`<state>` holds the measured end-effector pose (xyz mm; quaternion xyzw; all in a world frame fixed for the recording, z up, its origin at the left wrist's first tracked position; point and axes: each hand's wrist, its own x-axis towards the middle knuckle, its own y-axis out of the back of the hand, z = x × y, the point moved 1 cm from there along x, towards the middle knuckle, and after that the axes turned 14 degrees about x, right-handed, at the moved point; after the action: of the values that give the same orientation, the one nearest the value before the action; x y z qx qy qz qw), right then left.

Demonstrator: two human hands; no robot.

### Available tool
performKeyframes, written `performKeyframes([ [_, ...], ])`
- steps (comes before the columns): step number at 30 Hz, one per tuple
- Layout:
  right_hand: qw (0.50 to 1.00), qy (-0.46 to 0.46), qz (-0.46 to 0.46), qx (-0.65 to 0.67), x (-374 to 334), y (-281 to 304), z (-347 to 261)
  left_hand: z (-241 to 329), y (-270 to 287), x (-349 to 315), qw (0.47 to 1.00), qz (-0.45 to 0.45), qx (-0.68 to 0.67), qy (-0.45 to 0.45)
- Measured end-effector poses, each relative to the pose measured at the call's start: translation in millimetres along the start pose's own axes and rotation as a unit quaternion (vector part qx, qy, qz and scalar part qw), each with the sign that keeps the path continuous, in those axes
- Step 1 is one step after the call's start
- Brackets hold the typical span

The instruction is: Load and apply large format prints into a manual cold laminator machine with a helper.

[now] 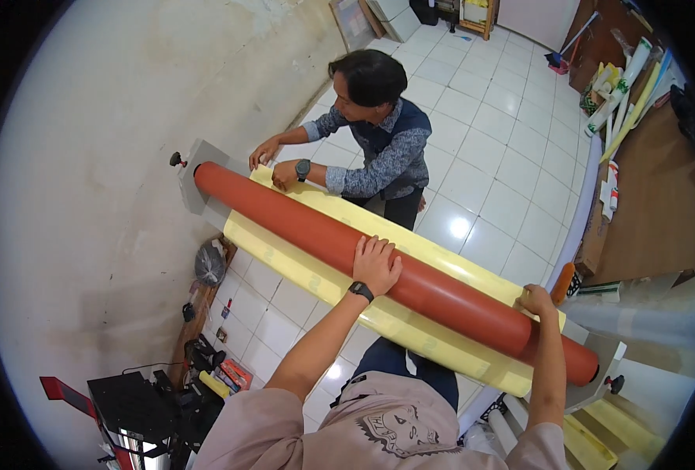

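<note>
Head view: red roller spans 10 to 4 o'clock; yellow sheet shows along both sides. Left hand, near centre: palm down on roller, fingers extended, slightly spread. Right hand, past 3 o'clock: fingers bent at sheet's far edge; cannot tell if gripping. Co-worker's hand at sheet, 10–11 o'clock.

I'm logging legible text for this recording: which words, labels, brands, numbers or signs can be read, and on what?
Wording isn't copied here; only its place is given.
Shirt: dark lettering around a printed picture, not quoted.
Yellow sheet: faint repeated marks, too pale to read.
Orange package at lower left: print too small to read.
White roll at upper right: green marks, too small to read.
</note>
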<state>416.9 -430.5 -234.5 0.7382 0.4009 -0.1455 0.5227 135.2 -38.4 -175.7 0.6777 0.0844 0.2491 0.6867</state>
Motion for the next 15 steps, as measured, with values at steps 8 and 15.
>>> performKeyframes([
  [8, 0.989, 0.114, 0.094, -0.014, -40, 5, -21, 80, 0, 9, 0.983, -0.162, -0.011, -0.083],
  [15, 0.979, 0.178, 0.095, -0.03, -38, 7, -13, 81, 8, 4, 0.99, -0.127, -0.026, -0.064],
])
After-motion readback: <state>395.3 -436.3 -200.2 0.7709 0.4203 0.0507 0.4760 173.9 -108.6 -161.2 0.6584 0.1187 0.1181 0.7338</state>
